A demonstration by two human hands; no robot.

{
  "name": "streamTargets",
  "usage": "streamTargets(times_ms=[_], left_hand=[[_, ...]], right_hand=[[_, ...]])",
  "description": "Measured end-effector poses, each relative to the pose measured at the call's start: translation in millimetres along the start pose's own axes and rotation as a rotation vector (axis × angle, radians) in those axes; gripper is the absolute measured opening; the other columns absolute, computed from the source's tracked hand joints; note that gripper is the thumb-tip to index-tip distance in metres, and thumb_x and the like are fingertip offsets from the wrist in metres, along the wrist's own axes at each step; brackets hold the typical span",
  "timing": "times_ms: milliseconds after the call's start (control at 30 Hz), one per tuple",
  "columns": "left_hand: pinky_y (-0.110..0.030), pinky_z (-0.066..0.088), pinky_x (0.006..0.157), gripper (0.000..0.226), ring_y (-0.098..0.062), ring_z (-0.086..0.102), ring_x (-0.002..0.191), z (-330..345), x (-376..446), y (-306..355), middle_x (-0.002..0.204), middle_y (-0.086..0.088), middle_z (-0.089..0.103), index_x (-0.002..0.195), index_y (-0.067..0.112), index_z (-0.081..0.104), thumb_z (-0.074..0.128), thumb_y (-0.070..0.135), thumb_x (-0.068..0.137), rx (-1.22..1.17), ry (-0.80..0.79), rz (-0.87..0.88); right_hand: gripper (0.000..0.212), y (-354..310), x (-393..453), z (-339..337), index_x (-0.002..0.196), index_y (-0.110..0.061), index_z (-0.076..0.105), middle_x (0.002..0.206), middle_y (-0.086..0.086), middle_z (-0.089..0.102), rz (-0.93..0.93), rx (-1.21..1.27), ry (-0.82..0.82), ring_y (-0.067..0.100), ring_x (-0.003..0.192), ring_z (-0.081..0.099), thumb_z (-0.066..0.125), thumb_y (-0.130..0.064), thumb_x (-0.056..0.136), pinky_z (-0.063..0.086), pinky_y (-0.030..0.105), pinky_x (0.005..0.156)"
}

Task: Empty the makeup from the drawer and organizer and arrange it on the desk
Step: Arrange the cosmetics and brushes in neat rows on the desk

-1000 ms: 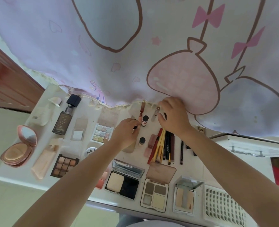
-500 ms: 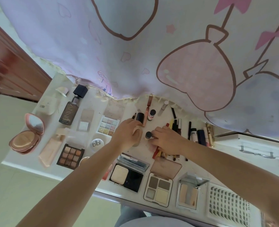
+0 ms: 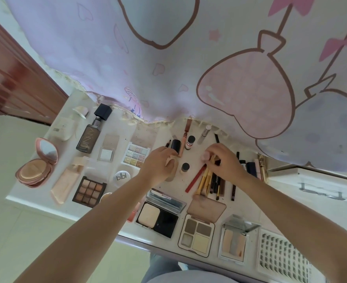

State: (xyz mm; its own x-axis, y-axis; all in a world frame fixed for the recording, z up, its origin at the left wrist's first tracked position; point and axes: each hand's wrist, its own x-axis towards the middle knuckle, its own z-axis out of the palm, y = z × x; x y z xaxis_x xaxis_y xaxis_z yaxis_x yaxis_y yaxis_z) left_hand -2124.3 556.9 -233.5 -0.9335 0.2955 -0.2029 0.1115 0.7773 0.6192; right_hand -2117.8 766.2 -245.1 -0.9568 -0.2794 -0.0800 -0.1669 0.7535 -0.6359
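Makeup lies spread over the white desk (image 3: 33, 199). My left hand (image 3: 160, 162) grips a beige tube with a black cap (image 3: 175, 147) near the desk's middle. My right hand (image 3: 223, 160) has its fingers curled round the top ends of a bunch of pencils and yellow-handled brushes (image 3: 205, 178), beside a small pink-capped item (image 3: 205, 156). A small black-capped bottle (image 3: 184, 167) stands between the hands. Behind them lie a white black-capped bottle (image 3: 190, 142), a rose lip tube (image 3: 185, 131) and a clear-capped tube (image 3: 204, 133).
A curtain (image 3: 168, 58) hangs over the desk's back edge. Left: foundation bottle (image 3: 91, 135), pink compact (image 3: 35, 166), brown palette (image 3: 89, 190), pastel palette (image 3: 135, 155). Front: powder compact (image 3: 158, 217), eyeshadow quad (image 3: 197, 233), lash tray (image 3: 282, 260). A white drawer unit (image 3: 315, 182) stands right.
My right hand came back from the curtain edge to the small bottle, then shifted right onto the bunch of pencils and brushes. The left hand stayed on the beige tube.
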Motion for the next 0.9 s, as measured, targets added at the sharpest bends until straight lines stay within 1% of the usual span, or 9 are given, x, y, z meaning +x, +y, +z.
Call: streamTargets(times_ms=[33,100,333,400,467,500,633,767,900], left_hand=[[-0.015,0.032,0.081,0.03,-0.022,0.052,0.11,0.4,0.6,0.9,0.119,-0.009,0.057,0.119,0.007,0.058,0.048,0.009,0.09,0.009,-0.006,0.001],[-0.017,0.033,0.084,0.03,-0.022,0.051,0.113,1.4,1.7,2.9,0.121,-0.008,0.056,0.119,0.008,0.057,0.047,0.011,0.091,0.031,-0.023,-0.006],[-0.028,0.039,0.087,0.03,-0.026,0.051,0.11,1.0,5.1,13.9,0.117,-0.01,0.058,0.119,0.007,0.057,0.046,0.011,0.092,0.135,-0.028,0.044],[-0.034,0.046,0.077,0.025,-0.033,0.06,0.093,-3.3,3.5,18.4,0.101,-0.013,0.066,0.106,0.003,0.064,0.051,0.01,0.086,0.196,0.006,0.149],[-0.035,0.052,0.057,0.019,-0.032,0.065,0.067,-3.0,4.0,15.6,0.078,-0.011,0.069,0.086,0.004,0.069,0.066,0.01,0.068,0.307,0.003,0.262],[-0.035,0.053,0.053,0.022,-0.031,0.066,0.062,-3.2,4.8,14.5,0.073,-0.009,0.068,0.081,0.006,0.069,0.074,0.01,0.06,0.382,0.002,0.293],[-0.041,0.056,0.066,0.038,-0.032,0.068,0.075,-4.5,2.1,25.6,0.083,-0.012,0.07,0.085,0.004,0.069,0.085,0.012,0.05,0.54,-0.016,0.348],[-0.043,0.054,0.077,0.04,-0.031,0.068,0.088,0.8,0.8,44.4,0.095,-0.013,0.07,0.096,0.006,0.067,0.079,0.02,0.06,0.574,0.023,0.425],[-0.037,0.053,0.085,0.038,-0.024,0.064,0.102,17.5,-7.7,69.7,0.111,-0.009,0.065,0.103,0.014,0.064,0.07,0.029,0.069,0.559,-0.003,0.473]], right_hand=[[0.011,-3.2,2.0,-2.0,0.092,0.001,0.062,0.093,0.003,0.052,0.095,0.092,0.051,0.014,0.088,0.052,0.061,-0.004,0.082,0.044,0.013,0.079],[0.016,-9.0,6.9,-1.3,0.099,0.001,0.061,0.097,0.005,0.051,0.225,0.21,0.109,0.014,0.088,0.054,0.059,-0.003,0.083,0.043,0.006,0.073],[0.026,-16.3,18.8,12.1,0.11,-0.003,0.057,0.112,0.011,0.058,0.306,0.202,0.114,0.022,0.1,0.057,0.056,-0.014,0.087,0.045,0.025,0.084],[0.028,-14.2,18.9,12.5,0.111,-0.003,0.057,0.112,0.012,0.058,0.319,0.172,0.106,0.022,0.1,0.056,0.057,-0.017,0.086,0.045,0.027,0.084],[0.03,-10.5,17.0,11.5,0.113,-0.004,0.055,0.115,0.012,0.056,0.336,0.137,0.082,0.022,0.101,0.055,0.057,-0.019,0.086,0.044,0.026,0.082],[0.032,-8.5,15.6,11.1,0.115,-0.005,0.054,0.117,0.012,0.055,0.345,0.127,0.068,0.022,0.102,0.055,0.057,-0.018,0.086,0.044,0.026,0.082],[0.041,-4.5,3.9,3.0,0.125,-0.006,0.049,0.125,0.01,0.051,0.352,0.11,0.054,0.021,0.111,0.052,0.058,-0.014,0.086,0.039,0.022,0.089],[0.032,7.4,-29.2,-12.5,0.12,-0.006,0.053,0.119,0.01,0.055,0.358,-0.005,0.131,0.021,0.111,0.051,0.053,-0.013,0.089,0.038,0.024,0.092],[0.029,37.4,-80.0,-19.4,0.116,-0.006,0.056,0.118,0.009,0.058,0.494,-0.25,0.145,0.023,0.109,0.053,0.049,-0.016,0.089,0.042,0.026,0.09]])
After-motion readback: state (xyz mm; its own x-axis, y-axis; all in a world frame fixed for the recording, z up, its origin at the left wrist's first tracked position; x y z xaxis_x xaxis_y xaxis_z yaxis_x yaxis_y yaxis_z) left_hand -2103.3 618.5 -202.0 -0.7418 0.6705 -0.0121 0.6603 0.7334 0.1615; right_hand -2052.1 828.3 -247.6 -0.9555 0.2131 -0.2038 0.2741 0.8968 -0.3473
